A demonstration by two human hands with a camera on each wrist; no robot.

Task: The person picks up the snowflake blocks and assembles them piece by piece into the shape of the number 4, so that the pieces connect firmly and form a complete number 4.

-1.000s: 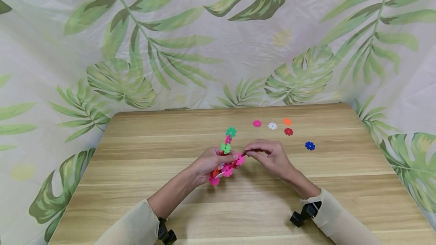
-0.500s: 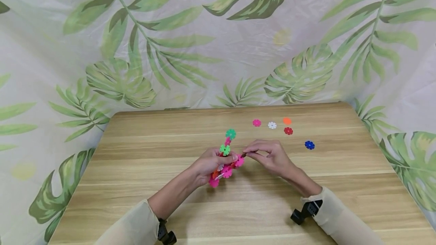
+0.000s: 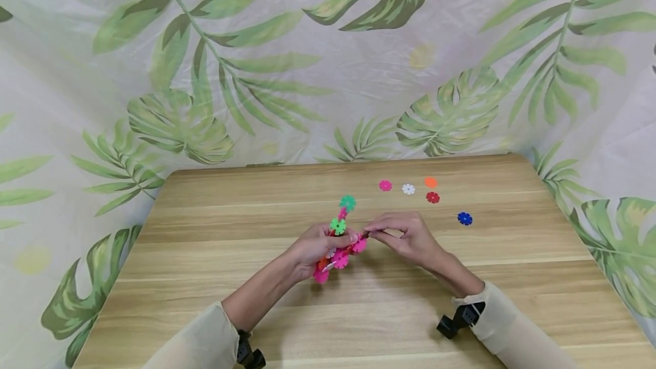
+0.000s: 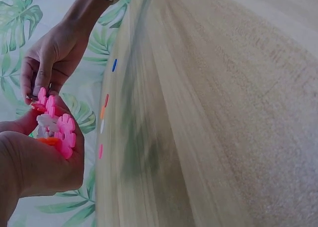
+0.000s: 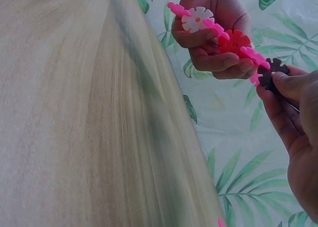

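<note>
My left hand (image 3: 310, 248) grips a chain of interlocking snowflake discs, its thumb laid across the middle. Pink, white, red and orange discs (image 3: 340, 259) hang below the thumb, while a light green disc (image 3: 337, 225) and a teal disc (image 3: 347, 203) stick out at the far end. Between thumb and forefinger, my right hand (image 3: 410, 239) pinches a dark snowflake disc (image 5: 268, 78). That dark disc meets the pink disc (image 5: 255, 56) at the chain's right end, edge to edge in the right wrist view. Part of the chain is hidden behind the left fingers.
Loose discs lie flat on the wooden table (image 3: 215, 215) toward the back right: pink (image 3: 385, 185), white (image 3: 408, 189), orange (image 3: 431, 182), red (image 3: 433, 197) and blue (image 3: 464, 218). A leaf-patterned cloth (image 3: 287, 84) hangs behind the table's back edge.
Both hands stay nearly in place, with the dark disc kept against the chain's pink end. The chain has dipped very slightly; the loose discs lie as before.
</note>
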